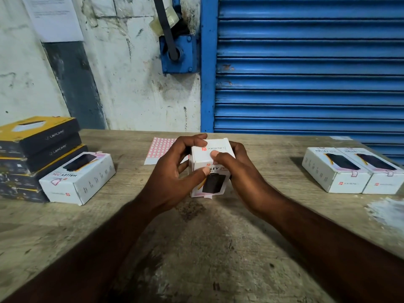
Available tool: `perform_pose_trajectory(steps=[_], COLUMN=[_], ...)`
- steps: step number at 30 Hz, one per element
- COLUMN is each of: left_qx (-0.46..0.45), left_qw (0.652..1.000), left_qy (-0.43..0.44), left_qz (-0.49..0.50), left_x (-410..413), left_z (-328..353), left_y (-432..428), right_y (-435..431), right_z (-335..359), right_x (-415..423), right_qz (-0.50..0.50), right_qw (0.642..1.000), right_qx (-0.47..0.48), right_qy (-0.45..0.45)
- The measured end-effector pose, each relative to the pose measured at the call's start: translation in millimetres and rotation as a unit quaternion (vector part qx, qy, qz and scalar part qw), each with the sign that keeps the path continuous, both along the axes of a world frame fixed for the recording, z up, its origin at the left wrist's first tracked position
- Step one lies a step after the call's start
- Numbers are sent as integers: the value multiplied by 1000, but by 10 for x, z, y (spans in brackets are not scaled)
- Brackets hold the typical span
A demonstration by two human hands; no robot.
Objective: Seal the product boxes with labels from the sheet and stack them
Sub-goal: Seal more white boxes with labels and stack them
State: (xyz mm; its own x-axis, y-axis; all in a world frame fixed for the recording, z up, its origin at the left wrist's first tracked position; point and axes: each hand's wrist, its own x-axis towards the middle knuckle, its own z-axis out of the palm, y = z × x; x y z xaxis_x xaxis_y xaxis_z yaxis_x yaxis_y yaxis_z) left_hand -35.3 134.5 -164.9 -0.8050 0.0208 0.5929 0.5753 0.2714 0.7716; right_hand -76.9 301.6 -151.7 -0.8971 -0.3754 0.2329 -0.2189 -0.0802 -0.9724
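Note:
A white product box [213, 180] stands tilted on end at the middle of the wooden table [196, 248]. My left hand [175, 178] grips its left side, thumb across the front face and fingers curled over the top edge. My right hand [234, 169] holds the right side, with its thumb pressing on the box's upper face near the logo. Behind the box lies the label sheet [160, 149], white with a grid of red-edged labels. Part of the sheet is hidden by my left hand.
Two white boxes [349, 171] lie side by side at the right, each with a label on its flap. At the left, one white box [78, 178] lies against a stack of black and yellow boxes [37, 149]. A blue shutter [306, 73] stands behind the table.

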Motion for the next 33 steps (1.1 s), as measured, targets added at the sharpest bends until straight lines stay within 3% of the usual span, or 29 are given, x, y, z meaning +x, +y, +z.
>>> perform_pose_trajectory(steps=[15,21,33], left_qx=[-67,2,26], left_qw=[989,995,995], left_qy=[-6,-54,-24], left_qz=[136,83,94], left_x=[-103,-35,-15], left_z=[-115,-56,-46], left_y=[-30,67,80], right_y=[63,57,19], right_z=[-17,-54,-112], right_x=[-143,-109,-63], right_qz=[-8,-4,15], right_qw=[985,983,982], right_qx=[94,88,38], right_qy=[141,162,185])
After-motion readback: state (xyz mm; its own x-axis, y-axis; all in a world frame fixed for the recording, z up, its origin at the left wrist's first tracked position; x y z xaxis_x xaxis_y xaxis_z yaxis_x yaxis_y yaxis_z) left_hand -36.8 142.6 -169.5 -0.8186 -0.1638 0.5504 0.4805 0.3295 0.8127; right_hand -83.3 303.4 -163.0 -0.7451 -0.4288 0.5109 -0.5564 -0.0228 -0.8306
